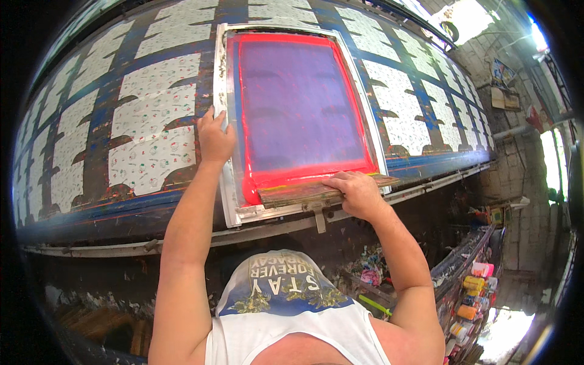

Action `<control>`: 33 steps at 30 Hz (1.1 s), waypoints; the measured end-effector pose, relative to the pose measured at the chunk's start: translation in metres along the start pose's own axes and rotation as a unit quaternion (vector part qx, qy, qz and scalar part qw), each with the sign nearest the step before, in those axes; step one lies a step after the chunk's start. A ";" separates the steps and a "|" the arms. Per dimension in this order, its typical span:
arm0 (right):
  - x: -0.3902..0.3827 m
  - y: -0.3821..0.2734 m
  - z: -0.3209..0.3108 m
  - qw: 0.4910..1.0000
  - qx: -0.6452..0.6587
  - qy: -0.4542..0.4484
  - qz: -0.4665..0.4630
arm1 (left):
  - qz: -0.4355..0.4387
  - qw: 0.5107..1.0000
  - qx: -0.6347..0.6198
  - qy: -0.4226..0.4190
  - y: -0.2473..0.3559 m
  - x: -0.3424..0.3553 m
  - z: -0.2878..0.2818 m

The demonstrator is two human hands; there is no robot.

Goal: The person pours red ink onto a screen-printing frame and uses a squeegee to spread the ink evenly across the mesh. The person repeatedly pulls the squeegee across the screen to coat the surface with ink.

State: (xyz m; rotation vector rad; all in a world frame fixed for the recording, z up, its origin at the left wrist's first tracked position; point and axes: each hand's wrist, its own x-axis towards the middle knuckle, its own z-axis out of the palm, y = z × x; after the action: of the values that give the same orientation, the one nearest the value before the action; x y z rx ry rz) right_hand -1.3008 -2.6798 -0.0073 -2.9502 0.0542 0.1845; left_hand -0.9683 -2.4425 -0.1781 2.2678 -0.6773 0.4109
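A screen printing frame (pixel 223 79) with a pale metal border lies on the long printing table. Its purple mesh (pixel 298 103) is bordered by wet red ink (pixel 365 143), thickest along the near side. My left hand (pixel 217 139) grips the frame's left side, thumb on the rim and fingers at the outer edge. At the near end, a wooden squeegee (pixel 292 193) spans the mesh, with red ink along its far edge. My right hand (pixel 360 193) is closed over the squeegee's right half, fingers on top. The squeegee's blade is hidden beneath the wood.
White printed fabric pieces (pixel 155 121) with dark cut-outs lie in rows on the blue-stained table (pixel 100 140). A metal rail (pixel 438 182) runs along its near edge. Colourful ink containers (pixel 474 284) stand on a shelf at lower right. A block wall (pixel 520 182) rises beyond.
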 end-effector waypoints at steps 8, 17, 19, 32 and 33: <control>0.017 0.013 0.035 0.990 -0.043 0.122 -0.048 | 0.021 0.999 0.032 0.023 0.004 0.000 0.000; 0.176 0.090 0.028 0.983 -0.060 0.167 -0.050 | 0.027 0.997 0.073 -0.001 0.012 0.003 -0.012; 0.220 0.110 0.019 0.985 -0.054 0.160 -0.043 | 0.034 0.996 0.079 -0.002 0.015 0.004 -0.014; 0.475 0.214 -0.042 0.988 -0.090 0.123 -0.018 | 0.045 0.995 0.088 0.003 0.025 0.011 -0.022; 0.485 0.220 -0.048 0.990 -0.084 0.115 -0.011 | 0.046 0.995 0.088 0.004 0.026 0.011 -0.023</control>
State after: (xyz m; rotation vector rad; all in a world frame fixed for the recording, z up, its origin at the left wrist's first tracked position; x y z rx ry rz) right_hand -0.8245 -2.9167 -0.0615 -3.1241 0.0385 -0.1629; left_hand -0.9762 -2.4452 -0.1426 2.4052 -0.7696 0.5434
